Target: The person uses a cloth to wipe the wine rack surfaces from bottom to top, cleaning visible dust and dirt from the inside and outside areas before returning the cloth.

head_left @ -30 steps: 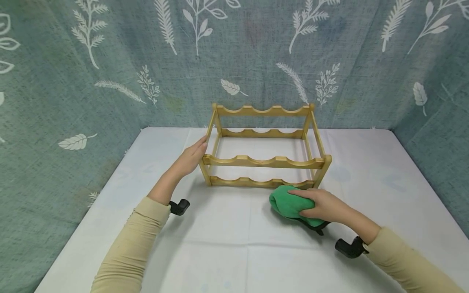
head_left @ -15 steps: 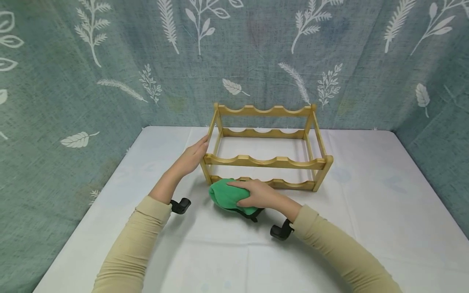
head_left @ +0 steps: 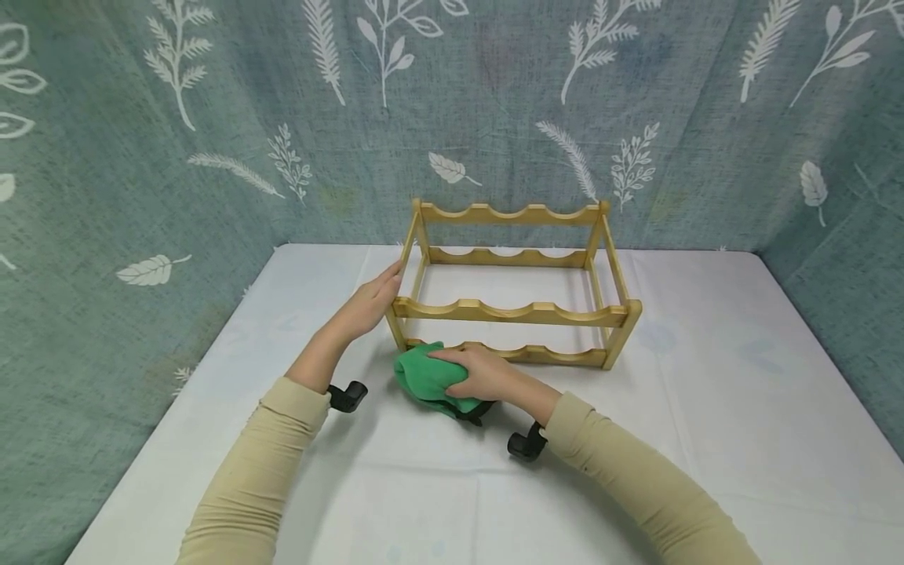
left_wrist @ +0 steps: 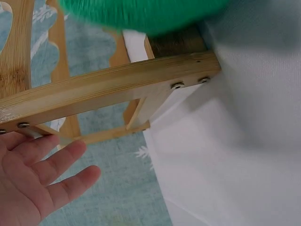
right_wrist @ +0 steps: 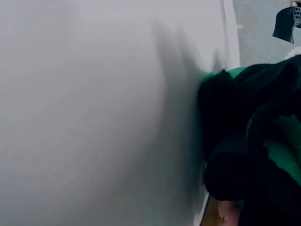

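A two-tier wooden wine rack (head_left: pixel 508 312) with scalloped rails stands towards the back of the white-covered table. Against its left side, near the upper front corner, my left hand (head_left: pixel 367 304) rests with extended fingers; the left wrist view shows those fingers (left_wrist: pixel 68 188) spread under the side bar. My right hand (head_left: pixel 487 374) grips a bunched green cloth (head_left: pixel 427 378) with a black edge, fingers on top and thumb at the near side. The cloth overlaps the left end of the rack's lower front rail. In the right wrist view, the cloth's dark border (right_wrist: pixel 235 150) hides most of the hand.
A white cloth (head_left: pixel 706 439) covers the table. Grey-green curtains (head_left: pixel 487 118) with white leaf prints hang behind and at both sides, close behind the rack. Black camera mounts (head_left: pixel 348 397) stick out below both wrists.
My right hand has carried the green cloth leftward along the lower front rail, from its right part to its left end, slowing in the last half second. My left hand stays on the rack.
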### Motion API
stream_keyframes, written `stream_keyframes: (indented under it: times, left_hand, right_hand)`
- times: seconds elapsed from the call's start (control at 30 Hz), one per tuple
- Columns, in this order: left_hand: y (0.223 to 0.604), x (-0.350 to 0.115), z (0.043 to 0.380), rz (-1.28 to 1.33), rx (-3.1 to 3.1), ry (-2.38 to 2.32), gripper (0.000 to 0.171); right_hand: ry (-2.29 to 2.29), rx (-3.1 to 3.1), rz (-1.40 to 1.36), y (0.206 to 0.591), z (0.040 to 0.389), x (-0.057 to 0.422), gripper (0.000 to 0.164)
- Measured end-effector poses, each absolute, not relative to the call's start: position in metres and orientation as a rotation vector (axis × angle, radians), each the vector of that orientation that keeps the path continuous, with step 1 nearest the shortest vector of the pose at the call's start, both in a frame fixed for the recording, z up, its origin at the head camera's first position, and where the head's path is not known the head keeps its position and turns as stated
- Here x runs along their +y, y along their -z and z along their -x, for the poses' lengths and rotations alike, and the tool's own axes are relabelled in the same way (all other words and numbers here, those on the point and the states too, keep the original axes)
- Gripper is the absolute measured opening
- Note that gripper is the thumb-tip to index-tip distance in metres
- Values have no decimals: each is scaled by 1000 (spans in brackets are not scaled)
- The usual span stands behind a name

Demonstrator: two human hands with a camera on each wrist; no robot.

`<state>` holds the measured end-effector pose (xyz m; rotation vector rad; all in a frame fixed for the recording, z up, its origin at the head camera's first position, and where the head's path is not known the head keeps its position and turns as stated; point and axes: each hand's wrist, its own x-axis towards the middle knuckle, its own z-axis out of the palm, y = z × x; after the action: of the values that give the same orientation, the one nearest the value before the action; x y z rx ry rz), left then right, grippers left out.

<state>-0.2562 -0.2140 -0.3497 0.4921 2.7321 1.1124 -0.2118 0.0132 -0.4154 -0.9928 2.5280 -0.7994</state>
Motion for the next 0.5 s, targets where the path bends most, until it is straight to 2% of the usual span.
stream_keyframes:
  times: [0.5]
  left_hand:
    - [351, -213, 256, -448, 2703, -1132, 56]
  right_hand:
    - [771, 2557, 880, 416, 194, 117, 60]
